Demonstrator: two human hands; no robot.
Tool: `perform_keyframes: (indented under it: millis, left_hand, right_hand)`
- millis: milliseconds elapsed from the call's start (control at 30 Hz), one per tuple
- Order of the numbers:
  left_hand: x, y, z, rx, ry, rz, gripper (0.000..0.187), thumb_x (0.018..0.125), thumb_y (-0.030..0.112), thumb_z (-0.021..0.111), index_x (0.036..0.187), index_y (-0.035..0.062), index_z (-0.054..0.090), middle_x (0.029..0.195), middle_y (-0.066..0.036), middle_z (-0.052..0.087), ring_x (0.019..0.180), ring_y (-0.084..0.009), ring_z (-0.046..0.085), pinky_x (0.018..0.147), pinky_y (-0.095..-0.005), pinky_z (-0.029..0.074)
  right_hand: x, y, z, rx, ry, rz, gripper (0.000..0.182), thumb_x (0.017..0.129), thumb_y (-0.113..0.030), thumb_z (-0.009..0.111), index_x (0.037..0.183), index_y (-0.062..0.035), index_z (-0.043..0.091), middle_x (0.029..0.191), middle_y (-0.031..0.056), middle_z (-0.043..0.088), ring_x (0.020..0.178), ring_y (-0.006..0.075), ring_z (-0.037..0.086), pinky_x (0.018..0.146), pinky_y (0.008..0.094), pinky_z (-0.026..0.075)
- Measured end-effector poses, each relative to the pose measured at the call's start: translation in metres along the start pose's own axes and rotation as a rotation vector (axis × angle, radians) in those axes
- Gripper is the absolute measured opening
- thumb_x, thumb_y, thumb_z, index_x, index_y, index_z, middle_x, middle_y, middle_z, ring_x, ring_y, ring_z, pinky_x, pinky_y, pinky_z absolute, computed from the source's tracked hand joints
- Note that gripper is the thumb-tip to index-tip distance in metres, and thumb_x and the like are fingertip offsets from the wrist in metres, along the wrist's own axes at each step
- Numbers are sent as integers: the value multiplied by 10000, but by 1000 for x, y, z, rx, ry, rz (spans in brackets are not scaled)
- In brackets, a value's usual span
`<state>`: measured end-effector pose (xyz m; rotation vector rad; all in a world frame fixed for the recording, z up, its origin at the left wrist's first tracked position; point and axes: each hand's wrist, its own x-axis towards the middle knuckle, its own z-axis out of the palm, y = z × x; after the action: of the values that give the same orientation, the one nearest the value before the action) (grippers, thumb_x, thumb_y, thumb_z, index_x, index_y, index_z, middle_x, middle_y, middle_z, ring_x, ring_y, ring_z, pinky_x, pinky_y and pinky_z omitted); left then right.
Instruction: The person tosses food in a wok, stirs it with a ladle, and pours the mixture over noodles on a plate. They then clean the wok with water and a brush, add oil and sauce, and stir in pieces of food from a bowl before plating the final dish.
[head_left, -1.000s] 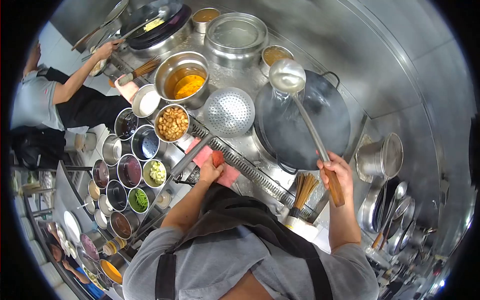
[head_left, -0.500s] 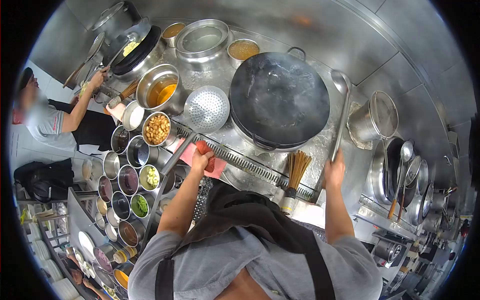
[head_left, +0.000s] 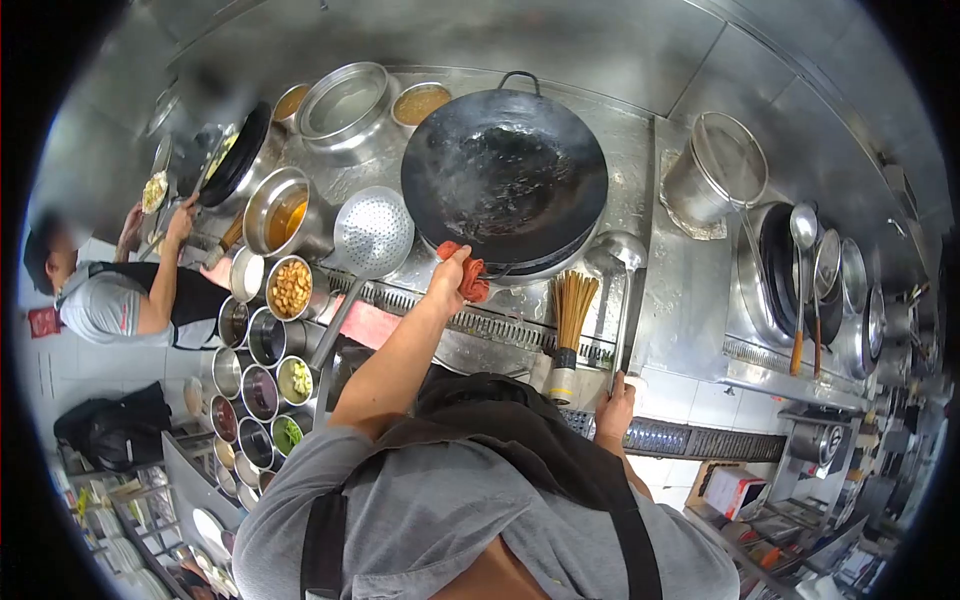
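Left hand (head_left: 450, 272): clenched on red cloth (head_left: 472, 281) at wok (head_left: 504, 178) rim, frame centre. Right hand (head_left: 613, 400): grasping ladle (head_left: 620, 290) handle. Risk: thin cloth could slip, burning fingers.

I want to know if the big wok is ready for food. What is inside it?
The wok shows only a wet sheen, no food. The left hand and red cloth cover its near rim.

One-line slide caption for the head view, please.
Left hand presses a red cloth at the black round wok rim; right hand grips the steel ladle.
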<state>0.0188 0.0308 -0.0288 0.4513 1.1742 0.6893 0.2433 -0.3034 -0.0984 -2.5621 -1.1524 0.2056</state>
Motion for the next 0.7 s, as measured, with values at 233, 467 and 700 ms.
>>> perform_keyframes:
  millis: [233, 467, 700]
  left_hand:
    - [-3, -4, 1, -77, 98, 104, 103, 773, -12, 533, 868, 22, 553, 750, -94, 600, 634, -225, 600, 554, -375, 491]
    - [37, 101, -82, 314, 209, 330, 311, 687, -1, 559, 996, -35, 541, 688, -137, 606, 519, -218, 571, 409, -366, 417]
    - [66, 200, -86, 554, 108, 333, 397, 647, -2, 561, 1039, -64, 562, 659, -140, 602, 463, -207, 560, 361, -343, 388]
  right_hand:
    - [14, -73, -11, 229, -284, -50, 583, 802, -279, 689, 1274, 3, 498, 1179, 255, 506, 926, 393, 588, 799, 438, 487]
    - [22, -66, 4, 334, -329, 56, 597, 791, -177, 625, 1325, 11, 438, 980, 256, 617, 857, 381, 629, 755, 407, 501]
    - [36, -114, -115, 1208, -187, 273, 635, 806, -87, 652, 1339, 119, 375, 987, 176, 641, 784, 202, 632, 677, 281, 505]
